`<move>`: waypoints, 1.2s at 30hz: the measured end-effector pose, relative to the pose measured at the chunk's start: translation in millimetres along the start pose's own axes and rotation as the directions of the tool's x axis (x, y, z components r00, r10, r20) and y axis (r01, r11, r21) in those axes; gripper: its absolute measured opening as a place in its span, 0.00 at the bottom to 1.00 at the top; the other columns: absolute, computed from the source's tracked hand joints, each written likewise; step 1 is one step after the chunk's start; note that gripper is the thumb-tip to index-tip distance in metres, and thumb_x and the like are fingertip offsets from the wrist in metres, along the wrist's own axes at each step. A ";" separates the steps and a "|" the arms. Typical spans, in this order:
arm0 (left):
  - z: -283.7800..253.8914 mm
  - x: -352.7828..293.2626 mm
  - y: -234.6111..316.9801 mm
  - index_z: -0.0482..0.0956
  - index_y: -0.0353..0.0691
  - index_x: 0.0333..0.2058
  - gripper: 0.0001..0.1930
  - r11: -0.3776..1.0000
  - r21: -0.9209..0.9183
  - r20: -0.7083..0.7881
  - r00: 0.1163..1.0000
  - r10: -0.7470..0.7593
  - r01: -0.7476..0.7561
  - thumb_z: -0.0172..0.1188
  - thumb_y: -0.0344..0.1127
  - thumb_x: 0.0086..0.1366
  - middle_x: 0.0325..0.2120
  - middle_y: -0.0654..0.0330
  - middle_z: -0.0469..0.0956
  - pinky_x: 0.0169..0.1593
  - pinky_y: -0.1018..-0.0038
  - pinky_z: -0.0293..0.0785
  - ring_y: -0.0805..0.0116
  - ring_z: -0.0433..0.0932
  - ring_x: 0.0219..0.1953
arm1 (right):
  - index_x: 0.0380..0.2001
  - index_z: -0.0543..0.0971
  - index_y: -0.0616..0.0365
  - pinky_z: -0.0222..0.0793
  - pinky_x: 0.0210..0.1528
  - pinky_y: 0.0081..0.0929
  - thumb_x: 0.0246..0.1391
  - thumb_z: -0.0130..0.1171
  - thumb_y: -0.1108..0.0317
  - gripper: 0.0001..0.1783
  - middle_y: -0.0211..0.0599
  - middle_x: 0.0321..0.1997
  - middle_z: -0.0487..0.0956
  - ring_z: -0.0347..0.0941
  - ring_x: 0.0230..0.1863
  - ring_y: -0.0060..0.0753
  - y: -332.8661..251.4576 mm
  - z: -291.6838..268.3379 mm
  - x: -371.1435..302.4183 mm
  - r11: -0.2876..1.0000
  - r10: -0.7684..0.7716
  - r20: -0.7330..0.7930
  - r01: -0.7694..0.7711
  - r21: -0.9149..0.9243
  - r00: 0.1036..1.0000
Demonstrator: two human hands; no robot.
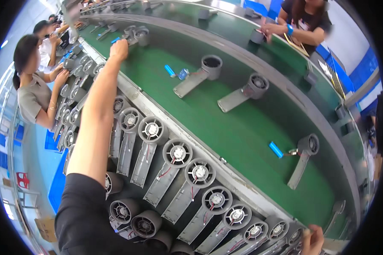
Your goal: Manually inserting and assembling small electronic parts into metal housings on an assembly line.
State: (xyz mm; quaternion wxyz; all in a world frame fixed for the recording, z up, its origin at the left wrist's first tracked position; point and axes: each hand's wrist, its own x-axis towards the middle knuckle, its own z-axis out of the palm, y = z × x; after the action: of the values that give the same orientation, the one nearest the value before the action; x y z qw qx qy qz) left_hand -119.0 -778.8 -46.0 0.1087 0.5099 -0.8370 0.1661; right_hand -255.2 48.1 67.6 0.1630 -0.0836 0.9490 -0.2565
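Note:
My left arm stretches far across to the green conveyor belt (pixel 242 140). There my left hand (pixel 119 50) is closed at the handle end of a grey fan housing (pixel 140 36), beside a small blue cylinder (pixel 115 40). Its fingertips are partly hidden. At the lower right edge, my right hand (pixel 312 241) has its fingers curled, next to the last grey round fan housing (pixel 294 236) of a row; what it holds, if anything, is hidden. That row of fan housings (pixel 178 153) lies along the near side of the belt, with open handles and thin red wires.
More fan units (pixel 255 86) lie on the belt, some with blue cylinders (pixel 276 149) wired to them. A pale metal rail (pixel 191 142) edges the belt. Co-workers stand at left (pixel 34 91) and across the belt (pixel 306 21). Loose housings (pixel 145 223) are piled near me.

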 end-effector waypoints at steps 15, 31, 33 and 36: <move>-298.9 -320.3 102.4 0.63 0.35 0.35 0.12 0.546 -0.366 -0.503 0.654 0.565 -0.754 0.53 0.20 0.52 0.25 0.45 0.74 0.33 0.52 0.71 0.40 0.76 0.32 | 0.59 0.69 0.62 0.71 0.31 0.20 0.67 0.41 0.38 0.37 0.40 0.41 0.82 0.78 0.34 0.24 -74.3 30.1 -53.9 0.729 -0.233 0.198 0.037 0.684 0.952; -377.4 -650.8 158.3 0.68 0.35 0.27 0.07 -0.020 -0.126 -0.593 0.059 0.803 -0.992 0.57 0.29 0.61 0.33 0.34 0.79 0.34 0.72 0.74 0.58 0.78 0.28 | 0.59 0.68 0.61 0.82 0.41 0.34 0.58 0.61 0.54 0.31 0.34 0.49 0.73 0.71 0.49 0.26 61.6 39.7 -163.1 0.654 -0.043 -0.012 0.037 0.756 0.999; -379.0 -664.4 165.2 0.68 0.35 0.26 0.08 -0.037 -0.052 -0.598 0.002 0.802 -0.998 0.56 0.30 0.61 0.33 0.34 0.79 0.34 0.72 0.74 0.56 0.79 0.28 | 0.59 0.68 0.61 0.82 0.41 0.33 0.58 0.60 0.54 0.31 0.34 0.49 0.74 0.72 0.51 0.26 64.4 34.8 -166.5 0.667 -0.033 0.013 0.012 0.745 0.999; -383.7 -677.4 163.8 0.69 0.36 0.28 0.07 -0.060 -0.159 -0.545 0.037 0.837 -0.985 0.58 0.30 0.60 0.36 0.38 0.78 0.35 0.67 0.73 0.56 0.80 0.31 | 0.59 0.68 0.61 0.81 0.41 0.31 0.59 0.57 0.56 0.29 0.34 0.48 0.75 0.73 0.52 0.26 75.9 26.6 -166.4 0.690 -0.044 -0.014 0.040 0.723 0.999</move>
State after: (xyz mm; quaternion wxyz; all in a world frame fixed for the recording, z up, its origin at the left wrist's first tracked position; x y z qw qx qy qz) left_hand 49.3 -6.2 42.1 0.2121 -0.2784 -0.9360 0.0383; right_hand -96.3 141.0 51.3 0.1791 -0.0351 0.7694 -0.6122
